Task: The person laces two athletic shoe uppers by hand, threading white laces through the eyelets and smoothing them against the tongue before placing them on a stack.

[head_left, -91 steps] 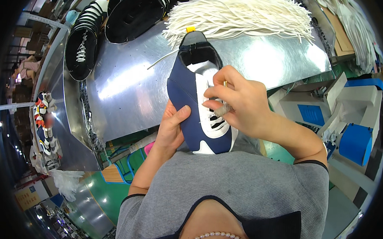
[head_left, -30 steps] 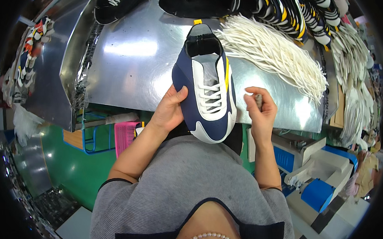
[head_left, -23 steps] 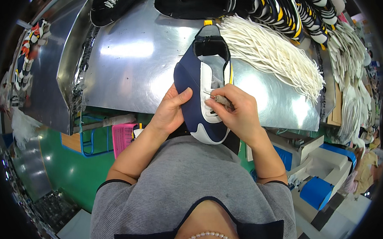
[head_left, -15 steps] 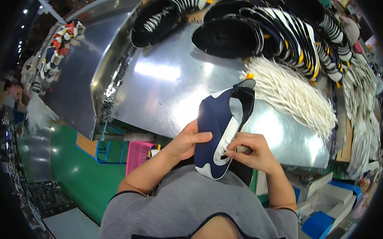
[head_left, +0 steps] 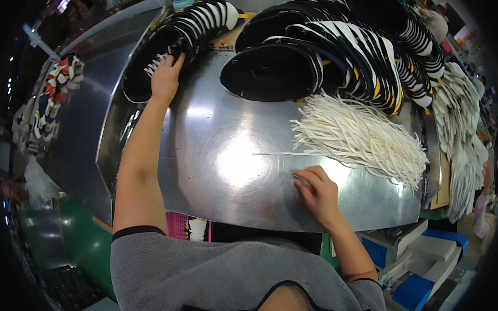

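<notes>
My left hand [head_left: 166, 80] reaches to the far left, onto the front of a row of nested shoe uppers [head_left: 139, 77]. Its fingers are apart beside white lacing on the black inner side of the front upper; the fingertips are partly lost against the dark material. Over the metal table my right hand [head_left: 318, 195] is curled, with a small stubby-handled tool [head_left: 303, 181] mostly hidden in its fingers. Beyond it lies a thick bundle of white shoelaces [head_left: 364, 140]; one lace [head_left: 273, 154] sticks out leftward across the metal.
A larger pile of nested black, white and navy uppers [head_left: 271, 74] fills the table's back. More white laces [head_left: 459, 124] hang at the right. A pink basket [head_left: 176, 224] stands under the front edge. Coloured shoes [head_left: 56, 94] lie far left; blue-and-grey equipment [head_left: 420, 271] stands lower right.
The navy upper that both hands held near my body is no longer distinguishable in view. My left hand has moved far left to the row; my right has stayed near the front. The view has shifted.
</notes>
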`<state>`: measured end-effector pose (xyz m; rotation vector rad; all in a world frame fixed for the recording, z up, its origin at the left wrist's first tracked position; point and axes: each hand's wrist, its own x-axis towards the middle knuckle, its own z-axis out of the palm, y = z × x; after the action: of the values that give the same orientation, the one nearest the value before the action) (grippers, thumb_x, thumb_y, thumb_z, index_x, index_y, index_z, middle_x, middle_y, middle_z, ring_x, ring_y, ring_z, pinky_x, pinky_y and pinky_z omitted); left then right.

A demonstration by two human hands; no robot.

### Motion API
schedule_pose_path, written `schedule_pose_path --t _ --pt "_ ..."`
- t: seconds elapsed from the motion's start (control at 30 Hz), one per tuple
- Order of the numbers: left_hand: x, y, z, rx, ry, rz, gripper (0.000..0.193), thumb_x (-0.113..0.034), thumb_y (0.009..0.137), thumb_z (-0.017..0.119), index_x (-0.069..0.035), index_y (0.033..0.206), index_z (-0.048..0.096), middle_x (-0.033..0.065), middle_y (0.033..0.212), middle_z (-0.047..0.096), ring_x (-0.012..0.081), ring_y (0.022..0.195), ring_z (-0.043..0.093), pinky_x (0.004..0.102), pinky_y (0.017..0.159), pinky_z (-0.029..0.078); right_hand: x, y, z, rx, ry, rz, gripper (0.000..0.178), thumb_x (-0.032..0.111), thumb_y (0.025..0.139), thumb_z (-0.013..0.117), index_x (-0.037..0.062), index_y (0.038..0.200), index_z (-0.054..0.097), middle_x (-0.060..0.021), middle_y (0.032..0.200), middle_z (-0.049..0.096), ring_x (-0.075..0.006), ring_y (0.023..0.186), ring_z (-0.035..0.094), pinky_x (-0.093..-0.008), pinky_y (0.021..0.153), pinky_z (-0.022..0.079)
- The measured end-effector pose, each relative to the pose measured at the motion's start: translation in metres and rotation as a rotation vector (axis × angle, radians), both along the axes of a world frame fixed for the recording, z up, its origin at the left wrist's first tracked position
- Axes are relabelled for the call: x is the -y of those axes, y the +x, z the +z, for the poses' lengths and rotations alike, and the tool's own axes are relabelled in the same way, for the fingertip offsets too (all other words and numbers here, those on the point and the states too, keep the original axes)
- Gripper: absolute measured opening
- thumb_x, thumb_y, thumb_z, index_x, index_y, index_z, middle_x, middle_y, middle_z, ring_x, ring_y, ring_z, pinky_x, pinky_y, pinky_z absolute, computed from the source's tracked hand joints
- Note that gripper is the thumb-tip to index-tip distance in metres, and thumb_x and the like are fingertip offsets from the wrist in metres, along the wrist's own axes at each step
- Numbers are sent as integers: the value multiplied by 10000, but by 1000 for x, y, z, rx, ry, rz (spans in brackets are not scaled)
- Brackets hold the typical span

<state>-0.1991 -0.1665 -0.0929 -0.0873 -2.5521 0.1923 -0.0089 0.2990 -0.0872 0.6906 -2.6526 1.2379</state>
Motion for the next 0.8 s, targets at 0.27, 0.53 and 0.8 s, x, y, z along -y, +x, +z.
schedule_pose_path --t 0.27,0.53,0.8 --pt "-65 28 -30 -129 402 -307 536 -206 876 628 28 1336 482 265 1279 528 440 1211 468 531 1021 386 57 -63 -25 -81 465 83 169 116 824 695 99 976 625 -92 1027 616 -340 707 637 -453 600 501" --pt "-135 2 -22 98 912 -85 259 -201 877 674 -50 1063 574 170 1047 639 402 955 618 471 814 487 76 4 47 663 -307 524 114 7 874 677 27 966 612 3 825 649 -61 615 502 -226 539 363" --pt "-168 172 127 -641 659 -490 264 -29 731 669 -63 987 616 117 952 576 319 850 594 423 645 487 47 55 83 1071 -1208 650 178 27 873 683 -14 900 512 -120 754 536 -50 408 313 -173 356 286"
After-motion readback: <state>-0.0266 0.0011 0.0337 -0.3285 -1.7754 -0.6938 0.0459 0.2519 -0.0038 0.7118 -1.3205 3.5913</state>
